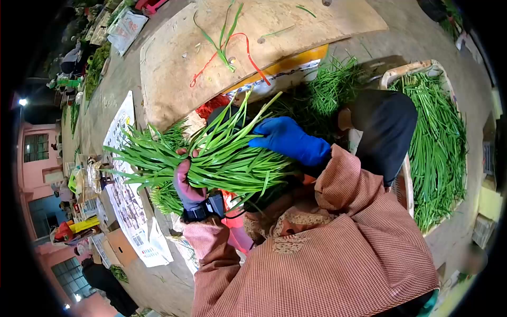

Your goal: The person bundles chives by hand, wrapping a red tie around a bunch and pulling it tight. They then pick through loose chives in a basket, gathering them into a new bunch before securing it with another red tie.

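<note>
A bunch of long, flat green leaves that look like garlic chives spans the middle of the head view. My left hand, with a black watch at the wrist, is closed around the bunch near its left part. My right hand, in a blue glove, reaches in from the right. Its fingers lie stretched against the upper side of the leaves, near their loose right part. On the wooden board beyond the bunch lie a red tie strip and a few loose leaves.
On my right stands a white basket heaped with chives. More loose chives lie beside my knee. A printed sheet is on the floor at left. Farther left, a person in dark clothing is near stacked goods.
</note>
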`<action>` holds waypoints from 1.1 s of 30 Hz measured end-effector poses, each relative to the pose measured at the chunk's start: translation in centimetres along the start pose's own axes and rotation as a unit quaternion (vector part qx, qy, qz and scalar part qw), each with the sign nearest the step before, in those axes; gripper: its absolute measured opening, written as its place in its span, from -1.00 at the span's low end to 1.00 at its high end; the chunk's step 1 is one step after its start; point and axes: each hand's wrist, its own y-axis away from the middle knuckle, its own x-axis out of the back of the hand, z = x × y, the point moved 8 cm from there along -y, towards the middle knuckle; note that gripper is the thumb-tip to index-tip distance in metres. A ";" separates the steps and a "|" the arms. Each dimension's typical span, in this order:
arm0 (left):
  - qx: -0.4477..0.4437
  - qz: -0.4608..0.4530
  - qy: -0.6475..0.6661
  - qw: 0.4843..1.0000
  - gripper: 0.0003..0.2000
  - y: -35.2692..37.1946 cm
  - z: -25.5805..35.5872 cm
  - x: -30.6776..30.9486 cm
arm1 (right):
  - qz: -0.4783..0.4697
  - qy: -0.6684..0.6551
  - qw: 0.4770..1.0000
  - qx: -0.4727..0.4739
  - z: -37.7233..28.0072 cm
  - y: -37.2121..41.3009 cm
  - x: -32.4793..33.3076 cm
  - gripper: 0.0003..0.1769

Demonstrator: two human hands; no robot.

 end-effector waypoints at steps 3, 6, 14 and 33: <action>-0.021 0.048 -0.044 0.998 -0.65 0.7 0.2 1.4 | 0.093 -0.117 0.988 -0.043 3.2 1.4 2.1 -0.62; -0.011 0.041 -0.011 0.999 -0.63 0.8 0.2 1.8 | 0.007 0.032 0.996 -0.081 4.8 3.2 4.7 -0.73; -0.159 0.094 -0.108 0.977 -0.69 2.7 5.4 9.2 | 0.099 0.055 0.965 -0.237 8.5 7.5 16.3 -0.74; -0.336 0.001 -0.361 0.870 -0.67 2.7 5.8 3.8 | 0.304 0.165 0.938 0.034 -4.5 -1.6 30.9 -0.58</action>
